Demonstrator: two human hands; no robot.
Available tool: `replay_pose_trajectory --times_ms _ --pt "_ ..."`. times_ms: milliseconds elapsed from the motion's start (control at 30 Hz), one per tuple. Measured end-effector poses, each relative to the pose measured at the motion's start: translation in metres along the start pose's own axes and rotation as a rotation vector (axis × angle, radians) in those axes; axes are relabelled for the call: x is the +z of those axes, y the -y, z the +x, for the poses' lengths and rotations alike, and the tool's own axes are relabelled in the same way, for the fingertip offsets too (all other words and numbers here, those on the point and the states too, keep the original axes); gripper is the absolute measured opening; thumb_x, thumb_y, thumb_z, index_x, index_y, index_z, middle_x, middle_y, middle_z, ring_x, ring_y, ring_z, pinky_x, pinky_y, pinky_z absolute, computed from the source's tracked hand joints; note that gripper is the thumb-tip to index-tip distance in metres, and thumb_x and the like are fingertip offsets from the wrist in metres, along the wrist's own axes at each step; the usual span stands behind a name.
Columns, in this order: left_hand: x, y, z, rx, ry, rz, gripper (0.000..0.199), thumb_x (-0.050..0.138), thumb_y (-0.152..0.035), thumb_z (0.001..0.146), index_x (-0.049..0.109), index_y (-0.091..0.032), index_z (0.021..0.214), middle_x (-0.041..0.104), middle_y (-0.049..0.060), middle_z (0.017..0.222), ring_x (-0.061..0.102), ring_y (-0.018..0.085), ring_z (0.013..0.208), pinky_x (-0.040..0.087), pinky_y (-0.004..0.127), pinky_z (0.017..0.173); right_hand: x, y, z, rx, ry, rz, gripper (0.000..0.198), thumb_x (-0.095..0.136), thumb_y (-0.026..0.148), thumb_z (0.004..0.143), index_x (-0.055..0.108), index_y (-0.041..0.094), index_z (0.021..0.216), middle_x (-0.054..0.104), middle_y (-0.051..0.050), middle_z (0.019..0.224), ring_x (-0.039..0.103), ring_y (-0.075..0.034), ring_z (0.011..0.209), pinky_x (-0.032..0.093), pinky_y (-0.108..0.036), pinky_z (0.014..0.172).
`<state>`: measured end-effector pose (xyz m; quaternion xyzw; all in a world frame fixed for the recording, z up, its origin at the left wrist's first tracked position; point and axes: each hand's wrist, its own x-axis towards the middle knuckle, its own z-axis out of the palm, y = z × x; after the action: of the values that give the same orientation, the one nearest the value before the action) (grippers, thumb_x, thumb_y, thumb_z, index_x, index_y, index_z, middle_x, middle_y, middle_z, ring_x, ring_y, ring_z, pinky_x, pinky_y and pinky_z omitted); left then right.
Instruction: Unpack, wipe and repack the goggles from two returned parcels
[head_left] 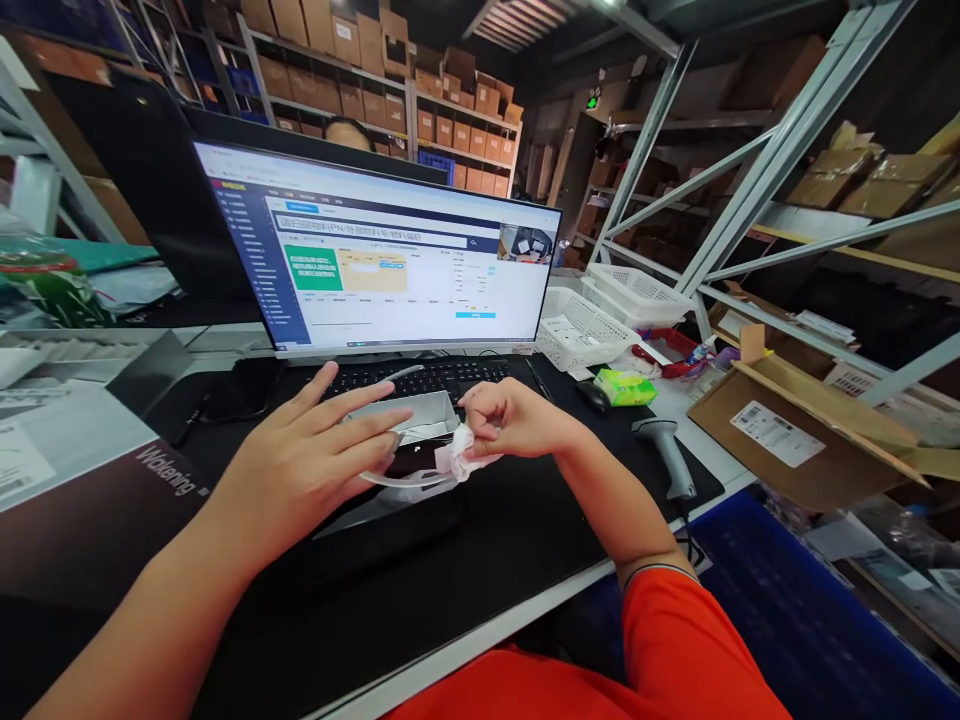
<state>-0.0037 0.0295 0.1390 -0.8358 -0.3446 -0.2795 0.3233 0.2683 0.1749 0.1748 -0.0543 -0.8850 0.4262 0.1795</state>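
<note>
My left hand point(304, 462) is spread over the left side of a small open box point(427, 415) with pale inner walls, its fingers apart. My right hand point(510, 418) pinches a crumpled piece of white tissue-like wrapping point(463, 456) at the box's right front corner. A pale, curved strip point(397, 480) runs from the wrapping toward my left fingertips. Whether the left fingers touch it, I cannot tell. The box sits in front of a black keyboard point(472, 372), and what lies inside it is mostly hidden.
Behind the keyboard stands a lit monitor point(390, 270). To the right are a mouse point(593, 397), a green packet point(626, 387), a grey barcode scanner point(667, 455), white baskets point(581, 335) and an open cardboard box point(795, 430). A dark box marked "Wakening" point(97, 530) lies at left.
</note>
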Motion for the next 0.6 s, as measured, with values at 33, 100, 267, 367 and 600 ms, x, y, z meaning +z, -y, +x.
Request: replay_pose_trajectory --times_ms 33,100,267,367,600 --pt "0.002 0.001 -0.003 -0.042 0.016 0.008 0.028 0.064 -0.019 0.104 0.071 -0.023 0.131 0.077 0.005 0.142 0.061 0.026 0.149 0.018 0.053 0.145 0.001 0.001 0.000 -0.001 -0.023 0.005 0.052 0.082 0.034 0.080 0.035 0.024 0.060 0.038 0.009 0.060 0.036 -0.012 0.065 0.040 -0.030 0.075" --pt "0.007 0.003 -0.007 -0.237 0.032 -0.009 0.051 0.070 -0.031 0.103 0.060 -0.025 0.153 0.060 0.011 0.165 0.050 0.034 0.160 0.014 0.063 0.143 0.001 0.001 0.000 -0.001 -0.115 0.008 0.052 0.083 0.034 0.079 0.037 0.024 0.060 0.039 0.009 0.059 0.037 -0.011 0.063 0.043 -0.031 0.075" --pt "0.018 -0.006 0.000 -1.267 -0.304 -0.767 0.122 0.091 -0.071 0.073 0.035 -0.020 0.169 0.035 0.021 0.180 0.030 0.048 0.168 0.017 0.070 0.140 0.009 -0.008 0.009 0.015 -0.521 -0.076 0.055 0.084 0.045 0.080 0.037 0.026 0.057 0.044 0.007 0.058 0.046 -0.014 0.063 0.050 -0.036 0.082" --pt "0.024 -0.021 0.015 -1.481 -0.427 -1.180 0.095 0.072 -0.078 0.085 0.047 -0.017 0.154 0.059 0.028 0.160 0.063 0.045 0.145 0.047 0.072 0.126 0.031 -0.014 0.022 -0.087 -0.520 -0.278 0.057 0.083 0.042 0.088 0.039 0.024 0.057 0.051 0.007 0.056 0.047 -0.013 0.060 0.049 -0.041 0.102" --pt "0.030 -0.032 0.024 -1.534 -0.609 -1.307 0.047 0.080 -0.043 0.082 0.062 -0.017 0.118 0.079 0.021 0.132 0.075 0.035 0.130 0.057 0.058 0.121 0.075 -0.021 0.035 -0.324 -0.202 -0.547 0.034 0.065 0.015 0.098 0.058 0.024 0.066 0.066 0.004 0.066 0.062 -0.015 0.072 0.045 -0.039 0.111"
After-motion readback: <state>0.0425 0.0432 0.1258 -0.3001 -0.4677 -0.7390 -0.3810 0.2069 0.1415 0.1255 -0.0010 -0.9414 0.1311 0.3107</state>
